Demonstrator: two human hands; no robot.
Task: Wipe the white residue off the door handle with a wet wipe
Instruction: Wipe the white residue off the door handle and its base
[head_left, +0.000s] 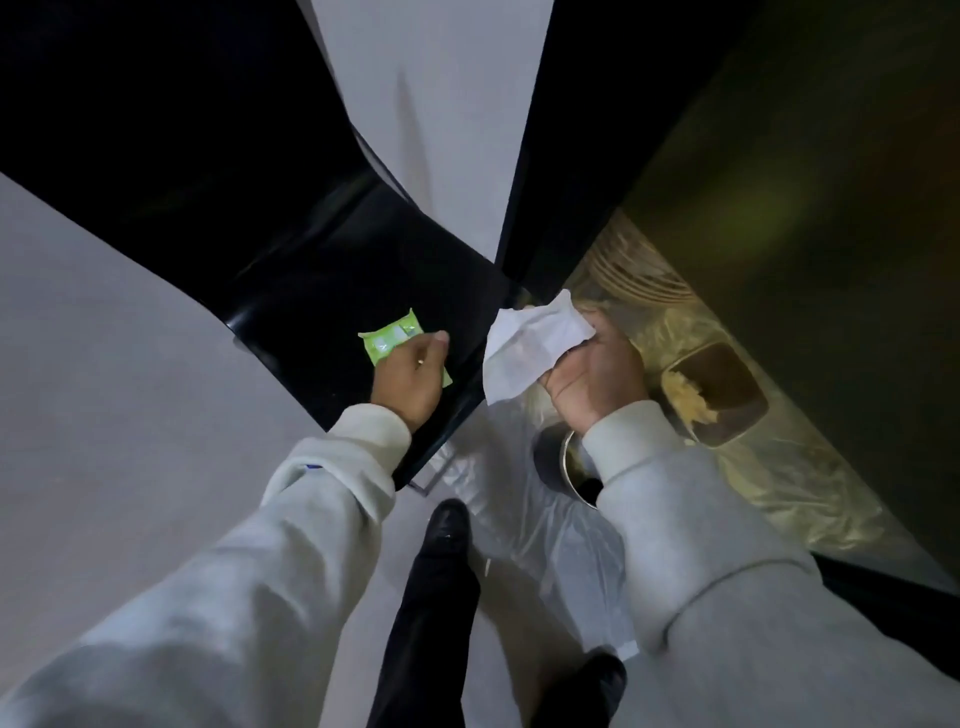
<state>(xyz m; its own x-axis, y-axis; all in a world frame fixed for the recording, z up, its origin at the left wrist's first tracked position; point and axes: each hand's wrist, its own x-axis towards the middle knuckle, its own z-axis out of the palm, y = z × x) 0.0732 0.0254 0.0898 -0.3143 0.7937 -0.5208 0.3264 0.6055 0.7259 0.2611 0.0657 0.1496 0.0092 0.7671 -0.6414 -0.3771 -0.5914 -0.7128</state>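
Observation:
My left hand (413, 376) grips a small green pack of wet wipes (392, 340) and holds it just over the black seat of a chair (322, 270). My right hand (597, 371) holds a white wet wipe (524, 348), partly unfolded and hanging from my fingers, to the right of the chair. No door handle is visible in this view. Both arms wear light grey sleeves.
A dark door or panel (571, 156) stands edge-on at centre, with a dark wall (831, 208) to the right. Below my right hand sits a bin (569, 467) lined with clear plastic. A tray with food scraps (711, 395) lies under plastic. My black shoes (444, 525) stand on the grey floor.

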